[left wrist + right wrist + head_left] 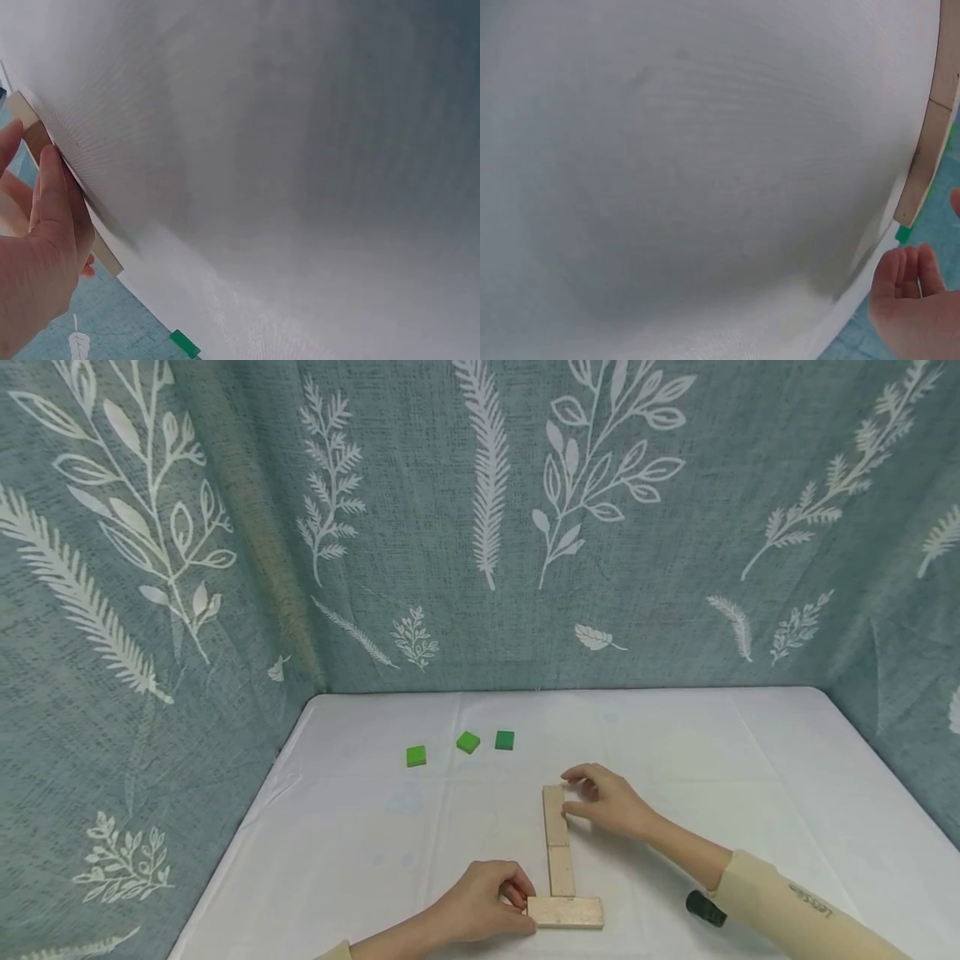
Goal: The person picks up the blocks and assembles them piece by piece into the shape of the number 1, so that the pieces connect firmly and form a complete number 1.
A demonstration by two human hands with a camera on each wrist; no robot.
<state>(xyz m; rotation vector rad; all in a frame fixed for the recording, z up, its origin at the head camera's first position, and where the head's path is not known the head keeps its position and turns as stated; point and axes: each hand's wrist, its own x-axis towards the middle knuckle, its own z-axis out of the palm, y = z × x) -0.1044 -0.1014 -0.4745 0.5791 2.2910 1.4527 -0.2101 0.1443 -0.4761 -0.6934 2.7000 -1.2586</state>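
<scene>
Three pale wooden blocks lie on the white table. The near wooden block (566, 912) lies crosswise. From its far side a shorter-looking middle block (561, 870) and then a far block (554, 815) run away end to end. My left hand (487, 900) pinches the left end of the near block, thumb at its front edge and fingers at its back edge. My right hand (609, 800) is beside the far block's right edge, thumb tip close to it, fingers loosely bent and holding nothing. In the right wrist view, the right hand (911, 300) appears just past the block's end.
Beyond the blocks, toward the back left, are three small green squares: a light one (416, 756), another light one (468, 742) and a darker one (505, 740). A dark cylinder (706, 908) lies by my right sleeve. A patterned curtain (525, 527) surrounds the table.
</scene>
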